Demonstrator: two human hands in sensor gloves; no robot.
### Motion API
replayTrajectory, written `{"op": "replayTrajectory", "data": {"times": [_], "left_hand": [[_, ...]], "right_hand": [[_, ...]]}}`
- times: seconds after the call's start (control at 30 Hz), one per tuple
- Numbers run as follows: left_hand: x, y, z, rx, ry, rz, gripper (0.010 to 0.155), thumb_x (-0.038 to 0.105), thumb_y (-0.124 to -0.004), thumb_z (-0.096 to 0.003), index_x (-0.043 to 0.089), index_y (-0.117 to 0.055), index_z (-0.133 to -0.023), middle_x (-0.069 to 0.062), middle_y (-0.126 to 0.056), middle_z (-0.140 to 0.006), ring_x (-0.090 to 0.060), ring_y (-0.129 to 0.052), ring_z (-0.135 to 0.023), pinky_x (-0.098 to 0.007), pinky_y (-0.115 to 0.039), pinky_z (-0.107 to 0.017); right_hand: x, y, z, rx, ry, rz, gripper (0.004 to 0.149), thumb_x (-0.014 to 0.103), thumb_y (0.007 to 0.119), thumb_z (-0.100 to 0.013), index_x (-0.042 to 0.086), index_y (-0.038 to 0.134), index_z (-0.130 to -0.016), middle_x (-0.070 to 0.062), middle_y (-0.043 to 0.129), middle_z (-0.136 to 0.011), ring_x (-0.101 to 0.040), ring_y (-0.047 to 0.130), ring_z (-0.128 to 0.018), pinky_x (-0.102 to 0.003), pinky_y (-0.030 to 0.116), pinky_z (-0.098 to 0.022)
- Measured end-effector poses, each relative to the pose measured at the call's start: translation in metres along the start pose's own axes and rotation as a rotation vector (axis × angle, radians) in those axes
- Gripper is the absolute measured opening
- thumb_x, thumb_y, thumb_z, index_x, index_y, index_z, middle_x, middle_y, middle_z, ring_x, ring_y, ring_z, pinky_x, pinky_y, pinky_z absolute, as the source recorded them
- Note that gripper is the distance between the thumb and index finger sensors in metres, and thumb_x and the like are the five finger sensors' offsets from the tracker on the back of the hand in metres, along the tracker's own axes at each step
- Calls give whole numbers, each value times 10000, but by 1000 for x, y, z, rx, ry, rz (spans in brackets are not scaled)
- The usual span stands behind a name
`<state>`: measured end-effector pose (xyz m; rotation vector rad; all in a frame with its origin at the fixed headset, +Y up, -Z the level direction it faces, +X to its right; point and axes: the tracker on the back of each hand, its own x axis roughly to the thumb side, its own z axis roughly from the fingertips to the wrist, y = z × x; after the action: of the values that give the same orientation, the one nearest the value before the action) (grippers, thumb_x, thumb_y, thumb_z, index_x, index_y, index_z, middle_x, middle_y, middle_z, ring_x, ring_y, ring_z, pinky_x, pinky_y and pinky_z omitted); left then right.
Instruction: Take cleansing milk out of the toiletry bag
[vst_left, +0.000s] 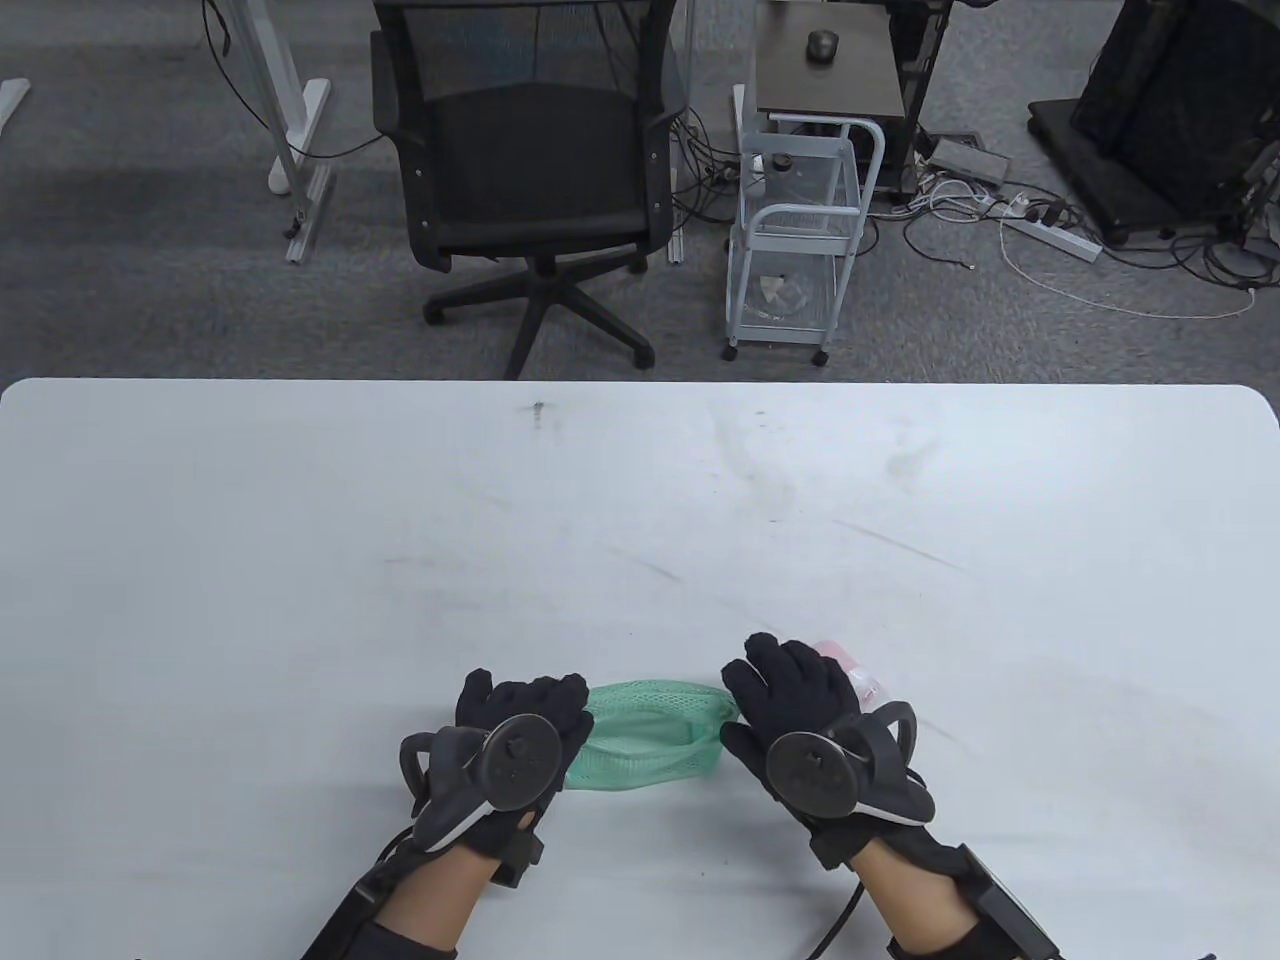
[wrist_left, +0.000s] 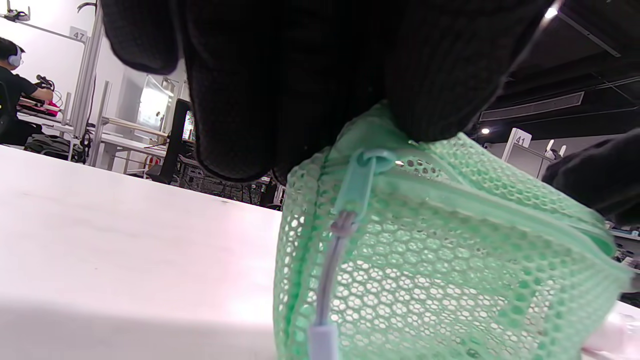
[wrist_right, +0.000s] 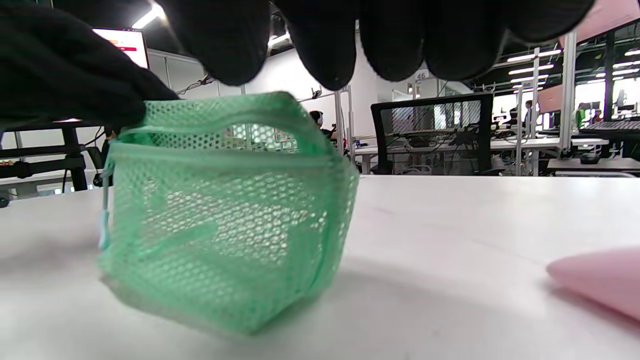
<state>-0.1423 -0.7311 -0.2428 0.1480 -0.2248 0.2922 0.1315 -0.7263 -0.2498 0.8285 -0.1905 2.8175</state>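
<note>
While the green mesh toiletry bag (vst_left: 648, 735) sits on the white worktop (vst_left: 640, 520) close to its near edge, the left hand (vst_left: 510, 740) grips the bag's left end, fingers (wrist_left: 280, 90) curled over the top seam right above the zipper pull (wrist_left: 357, 182), most likely to anchor the bag and keep it from sliding. The right hand (vst_left: 810, 720) hovers at the bag's right end with its fingers (wrist_right: 320, 35) loosely spread above the mesh; it seems to hold nothing, though whether the thumb touches the bag I cannot tell. A pink item, probably the cleansing milk (vst_left: 850, 672), lies on the worktop just beyond the right hand and beside the bag, so it appears to be out of the bag; the right wrist view shows its pink end (wrist_right: 600, 282) resting apart from the mesh. Through the mesh nothing solid shows inside. Ahead of both hands the worktop offers broad room for setting things down, whereas the near edge leaves little margin behind the bag.
</note>
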Motion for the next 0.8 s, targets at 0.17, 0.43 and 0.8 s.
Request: {"op": "replayTrajectory", "data": {"times": [0.17, 0.43, 0.8], "left_hand": [[2, -1, 0, -10, -11, 12, 447, 419, -904, -476, 239, -944, -883, -76, -1043, -879, -383, -1043, -764, -654, -636, -713], [4, -7, -1, -59, -57, 63, 452, 423, -904, -473, 245, -940, -887, -72, -1044, -882, -372, -1044, -771, -648, -641, -718], [3, -8, -2, -96, -66, 84, 474, 434, -900, -470, 251, -922, -907, -55, -1026, -908, -372, -1032, -792, -646, -640, -719]], "right_hand": [[4, 5, -2, 18, -18, -2, 553, 360, 826, -552, 40, 776, -1001, -327, 650, -1117, -676, 682, -897, -748, 584, -626], [8, 9, -5, 14, -35, -1, 465, 294, 833, -554, 52, 831, -951, -315, 682, -1104, -666, 703, -893, -747, 591, -624], [5, 9, -7, -9, -6, 21, 381, 243, 849, -545, 61, 884, -878, -293, 717, -1092, -656, 717, -895, -743, 590, -633]]}}
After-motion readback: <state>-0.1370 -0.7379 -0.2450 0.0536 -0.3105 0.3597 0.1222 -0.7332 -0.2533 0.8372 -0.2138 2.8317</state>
